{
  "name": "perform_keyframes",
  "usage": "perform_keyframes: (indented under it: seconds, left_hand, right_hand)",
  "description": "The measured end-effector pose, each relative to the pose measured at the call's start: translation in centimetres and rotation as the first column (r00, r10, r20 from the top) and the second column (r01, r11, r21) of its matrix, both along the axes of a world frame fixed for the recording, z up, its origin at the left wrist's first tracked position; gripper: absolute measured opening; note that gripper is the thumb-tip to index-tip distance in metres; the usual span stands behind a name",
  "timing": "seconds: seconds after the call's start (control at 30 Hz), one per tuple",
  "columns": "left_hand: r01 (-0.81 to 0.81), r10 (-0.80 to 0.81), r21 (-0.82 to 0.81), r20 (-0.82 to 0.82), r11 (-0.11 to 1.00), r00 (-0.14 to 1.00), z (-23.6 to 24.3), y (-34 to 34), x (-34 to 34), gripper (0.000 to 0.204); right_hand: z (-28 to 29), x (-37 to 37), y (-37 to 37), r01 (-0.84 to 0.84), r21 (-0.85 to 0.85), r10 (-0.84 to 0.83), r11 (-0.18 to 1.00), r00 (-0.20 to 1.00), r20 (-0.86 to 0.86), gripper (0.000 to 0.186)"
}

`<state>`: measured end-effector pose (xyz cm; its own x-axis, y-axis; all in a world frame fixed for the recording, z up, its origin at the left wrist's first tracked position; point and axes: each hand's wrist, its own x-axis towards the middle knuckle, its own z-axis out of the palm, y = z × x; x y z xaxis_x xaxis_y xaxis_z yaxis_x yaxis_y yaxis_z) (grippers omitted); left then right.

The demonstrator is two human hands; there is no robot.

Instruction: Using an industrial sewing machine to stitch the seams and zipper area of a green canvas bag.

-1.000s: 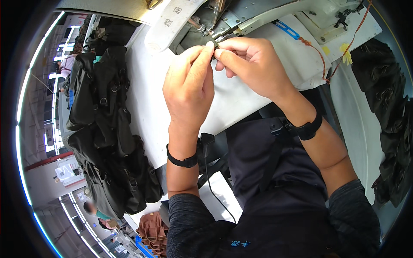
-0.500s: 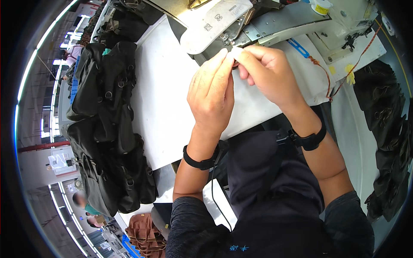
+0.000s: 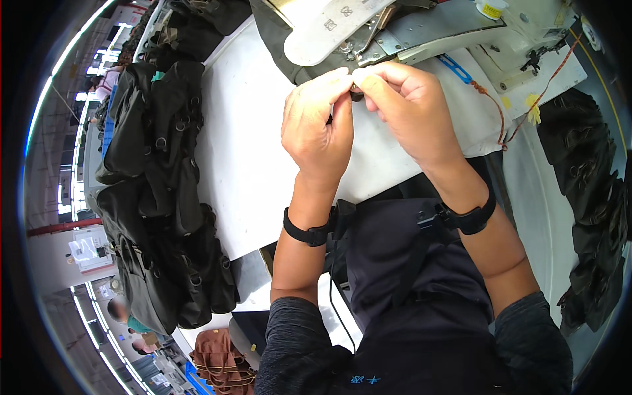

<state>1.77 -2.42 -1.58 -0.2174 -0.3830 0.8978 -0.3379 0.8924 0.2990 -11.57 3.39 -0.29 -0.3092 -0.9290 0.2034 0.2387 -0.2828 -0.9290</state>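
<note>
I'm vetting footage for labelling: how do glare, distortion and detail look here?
Head view: the white tabletop is almost washed out; the ceiling strip light curves at the left rim; where left hand and right hand meet, detail is too small to read.

Gap btwn bags [image 3: 161, 191] & L hand [image 3: 317, 128]

Blue characters [image 3: 366, 380] stood on the garment [image 3: 428, 349], two symbols [image 3: 347, 11] on the machine cover [image 3: 316, 46], a yellow label [image 3: 491, 11], illegible, on a tub [image 3: 500, 4].
</note>
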Motion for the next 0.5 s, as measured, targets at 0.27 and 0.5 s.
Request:
perform_keyframes:
  seconds: [0.27,0.5]
  left_hand:
    - [-0.004,0.004,-0.021,0.019,1.0,1.0,-0.2,-0.6,0.0,0.026]
    - [-0.04,0.048,-0.093,0.083,0.995,0.995,0.3,-1.3,-0.2,0.025]
  right_hand:
    - [0.6,-0.8,-0.3,-0.046,0.063,0.048,0.997,0.999,-0.017,0.017]
    - [1.1,-1.5,-0.2,-0.179,0.138,0.156,0.974,0.974,0.165,0.02]
